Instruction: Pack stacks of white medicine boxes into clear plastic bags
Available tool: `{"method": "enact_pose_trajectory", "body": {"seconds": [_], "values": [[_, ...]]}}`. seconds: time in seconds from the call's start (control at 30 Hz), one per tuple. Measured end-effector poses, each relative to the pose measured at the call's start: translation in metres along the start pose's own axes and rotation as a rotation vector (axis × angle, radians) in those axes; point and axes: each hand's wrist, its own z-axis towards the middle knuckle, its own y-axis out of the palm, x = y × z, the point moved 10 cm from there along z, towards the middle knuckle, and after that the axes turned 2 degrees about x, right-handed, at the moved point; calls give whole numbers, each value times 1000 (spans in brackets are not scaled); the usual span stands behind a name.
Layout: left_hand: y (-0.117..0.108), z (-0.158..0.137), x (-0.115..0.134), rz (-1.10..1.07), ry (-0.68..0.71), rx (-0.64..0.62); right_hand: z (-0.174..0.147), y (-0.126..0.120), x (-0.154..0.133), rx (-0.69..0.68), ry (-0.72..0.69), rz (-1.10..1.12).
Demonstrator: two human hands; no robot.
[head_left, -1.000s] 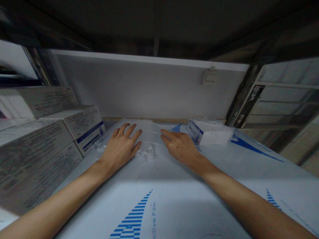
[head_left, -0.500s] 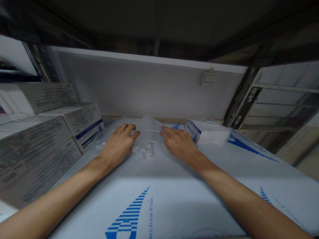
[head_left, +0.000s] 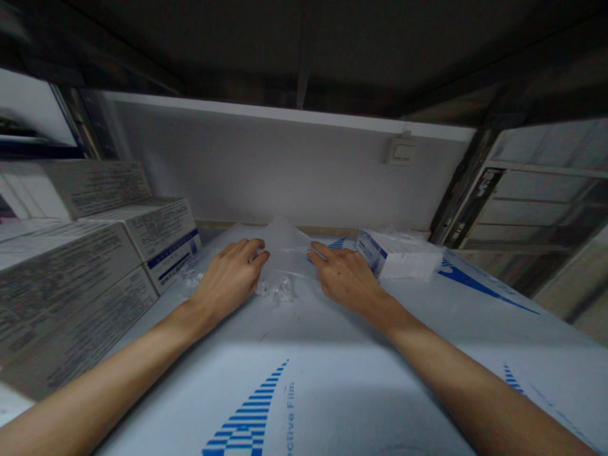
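A sheet of clear plastic film, perhaps a bag, lies near the back of the film-covered shelf, its near part crumpled. My left hand grips its left side, thumb and fingers pinched together. At the right edge, my right hand has the plastic between thumb and fingertips. Just right of that hand sits a plastic-wrapped pack of small white boxes with a blue band.
Printed white cartons are stacked along the left side. A white wall with a switch closes the back. A dark upper shelf hangs low overhead, and metal posts stand at the sides.
The view has shifted slightly, so everything sits a little lower and further right. Both hands keep their hold on the plastic, with hardly any movement.
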Motion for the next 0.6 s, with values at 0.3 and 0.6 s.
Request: {"method": "enact_pose_trajectory", "body": {"seconds": [0.3,0.6], "values": [[-13,-4,-1,44,-40,124,1,2,2,-10,-16,-9],[-12,-7,-1,-53,-43,204,1,7,-1,32,-20,21]]}}
